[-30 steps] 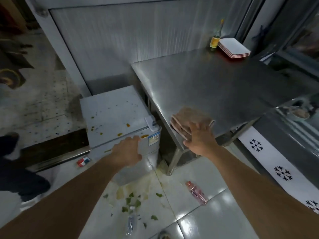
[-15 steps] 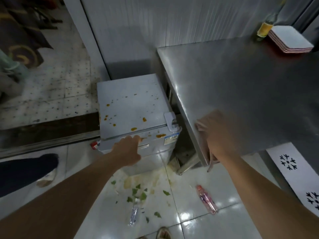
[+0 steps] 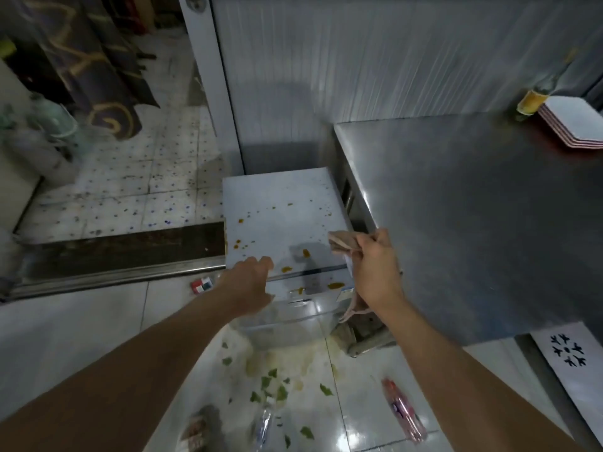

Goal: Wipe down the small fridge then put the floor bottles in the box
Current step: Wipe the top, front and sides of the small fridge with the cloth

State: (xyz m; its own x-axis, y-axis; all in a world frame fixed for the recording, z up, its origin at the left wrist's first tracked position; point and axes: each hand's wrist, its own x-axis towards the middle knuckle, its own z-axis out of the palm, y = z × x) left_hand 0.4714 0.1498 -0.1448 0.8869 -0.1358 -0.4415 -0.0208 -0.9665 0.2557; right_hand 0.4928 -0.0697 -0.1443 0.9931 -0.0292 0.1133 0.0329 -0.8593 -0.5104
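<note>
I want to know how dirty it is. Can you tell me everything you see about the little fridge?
The fridge is a small pale box standing upright on the tiled floor, tucked against the steel table's left side, below the tabletop. Its flat top is speckled with orange-brown spots and small dots, and more orange smears run down the front edge. A label sticks on the front near the right corner. The left hand rests on the front edge. The right hand holds a cloth just over its right corner.

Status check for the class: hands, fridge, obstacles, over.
Right hand grips cloth over fridge. Left hand rests on its front edge. Orange stains unwiped. Pink bottle on floor.
</note>
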